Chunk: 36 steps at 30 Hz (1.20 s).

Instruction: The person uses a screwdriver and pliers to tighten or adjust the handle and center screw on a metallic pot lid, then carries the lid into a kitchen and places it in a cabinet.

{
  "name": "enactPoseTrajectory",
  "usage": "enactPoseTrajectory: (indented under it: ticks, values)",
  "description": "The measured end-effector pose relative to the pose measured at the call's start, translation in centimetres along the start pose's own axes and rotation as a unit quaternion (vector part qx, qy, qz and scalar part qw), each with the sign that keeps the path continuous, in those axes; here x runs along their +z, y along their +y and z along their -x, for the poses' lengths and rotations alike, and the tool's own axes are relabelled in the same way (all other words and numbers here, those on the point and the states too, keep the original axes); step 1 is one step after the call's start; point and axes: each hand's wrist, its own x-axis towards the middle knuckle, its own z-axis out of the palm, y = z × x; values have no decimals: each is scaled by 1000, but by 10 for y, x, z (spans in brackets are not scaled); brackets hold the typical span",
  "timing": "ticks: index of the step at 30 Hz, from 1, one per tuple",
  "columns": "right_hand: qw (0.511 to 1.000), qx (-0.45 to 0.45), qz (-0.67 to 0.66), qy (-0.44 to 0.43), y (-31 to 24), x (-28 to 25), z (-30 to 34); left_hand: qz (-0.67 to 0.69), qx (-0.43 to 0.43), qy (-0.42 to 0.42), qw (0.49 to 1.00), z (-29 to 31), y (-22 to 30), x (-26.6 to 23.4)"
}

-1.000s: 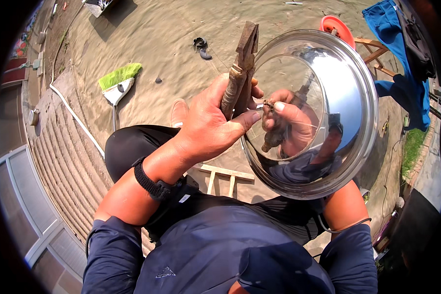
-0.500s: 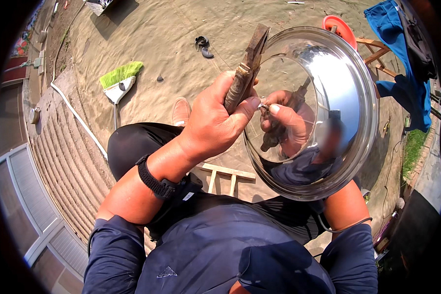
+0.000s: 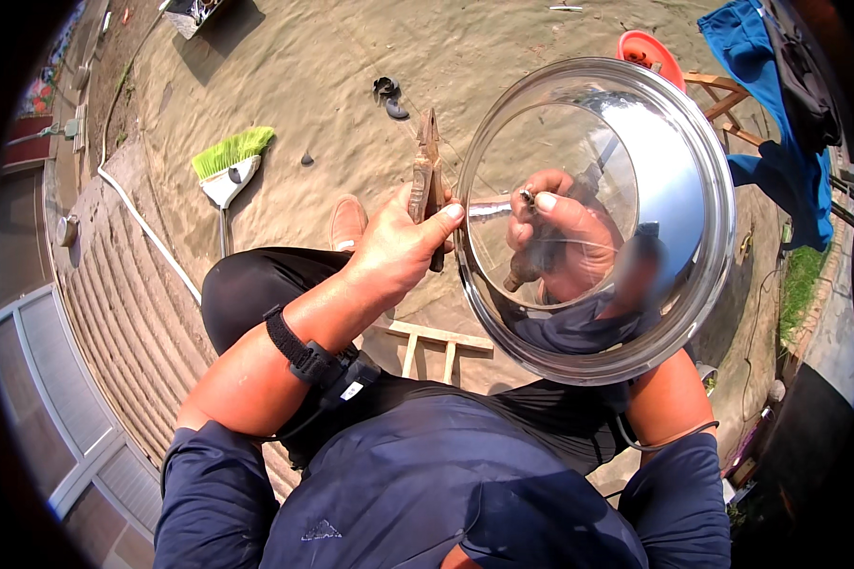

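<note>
Above our lap, we hold one large steel bowl (image 3: 674,190), its shiny hollow turned up toward us, its rim touching the fingertips of our left hand (image 3: 403,251). That left hand is clamped around one pair of rusty pliers (image 3: 427,180), which points up and away from us just beside the bowl's left rim. We cannot make out whether the tool's tips grip anything.

Our right hand (image 3: 560,237) shows at the bowl's middle, fingers curled together and pinching a small dark piece at the thumb tip. Whether we see the hand itself or its reflection in the polished metal is hard to tell, and the piece is too small to name. A thin wire crosses the hollow below the fingers.

We count one black wristband (image 3: 299,346) on the left forearm and one thin cord looped round the right arm near the sleeve.

On the sandy ground we count one broom (image 3: 230,163) with green bristles, one white pipe (image 3: 147,232) running along the ribbed slab, one brown shoe (image 3: 347,223) on our foot, and one small wooden frame (image 3: 436,341) partly hidden under our arm. A red tub (image 3: 650,47) is half hidden behind the bowl's upper rim. Blue cloth (image 3: 750,57) hangs at the right, cut off by the dark edge of the view.
</note>
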Motion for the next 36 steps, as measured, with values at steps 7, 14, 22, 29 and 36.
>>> enactPoseTrajectory:
  ticks: [7,14,22,29,36]
  values:
    - [998,47,-47,-17,-10,-1,5,40,-68,-40,996,-2,-13,5]
    - [993,-30,-91,-75,-13,-8,-6,139,-131,-92,977,7,-2,12]
    - [998,-68,-16,2,-9,-20,-13,201,-62,-89,974,4,30,15]
    - [987,-130,59,68,-26,-37,-22,201,30,-69,977,-15,3,-31]
    - [986,-163,-8,-13,-43,-42,-16,102,84,-10,991,-8,26,-11]
